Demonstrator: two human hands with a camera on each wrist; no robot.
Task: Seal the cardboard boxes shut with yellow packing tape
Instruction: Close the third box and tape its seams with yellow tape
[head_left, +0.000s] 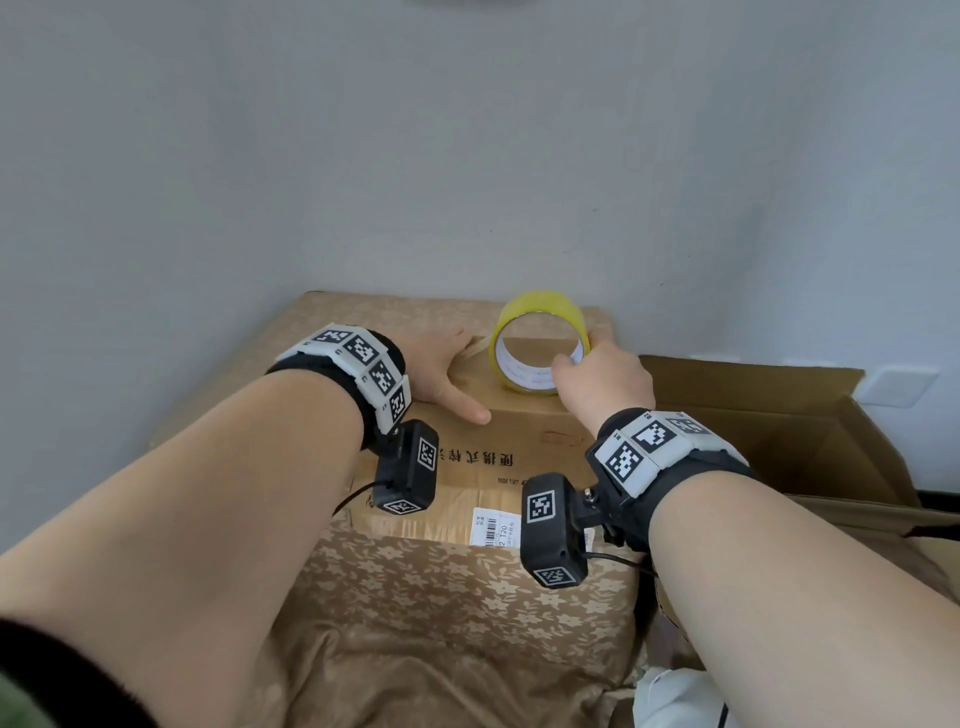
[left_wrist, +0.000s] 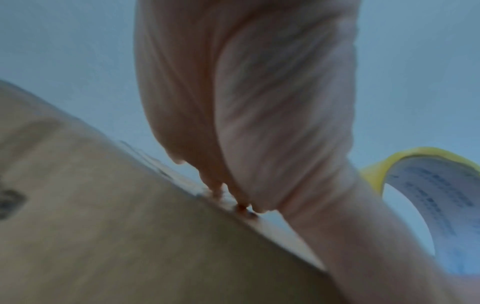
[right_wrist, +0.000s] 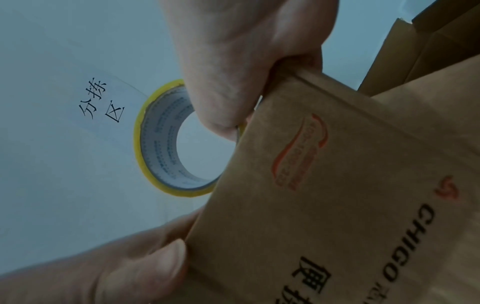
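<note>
The person is wearing black wrist straps (head_left: 691, 467) carrying white blocks with black square markers. A black camera box (head_left: 553, 530) with a thin cable is hanging under each wrist.

A plain pale-grey wall (head_left: 363, 156) rises behind a surface draped in brown floral cloth (head_left: 441, 597).

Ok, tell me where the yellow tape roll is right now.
In the head view the yellow tape roll stands on edge atop the closed cardboard box, at its far right, gripped by the right hand; the left hand presses the box's left.

Right hand (head_left: 605, 379) grips yellow tape roll (head_left: 540, 343) upright atop cardboard box (head_left: 524, 441); left hand (head_left: 447, 376) flat on box top
</note>
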